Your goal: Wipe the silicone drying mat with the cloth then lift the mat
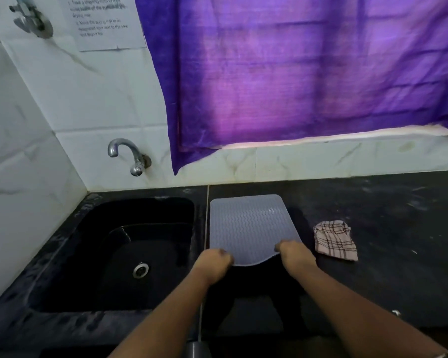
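The grey ribbed silicone drying mat (248, 226) is on the black counter just right of the sink. Its near edge is raised off the counter and sags between my hands, with a dark shadow under it. My left hand (215, 262) grips the near left corner. My right hand (294, 254) grips the near right corner. The far edge of the mat seems to rest on the counter. The checked pink-and-brown cloth (335, 240) lies crumpled on the counter to the right of the mat, apart from both hands.
A black sink (62, 254) with a steel drain (140, 270) fills the left side, under a wall tap (130, 156). The black counter (386, 215) stretches to the right. White tiles, a paper notice (104, 21) and a purple curtain (308, 73) are behind.
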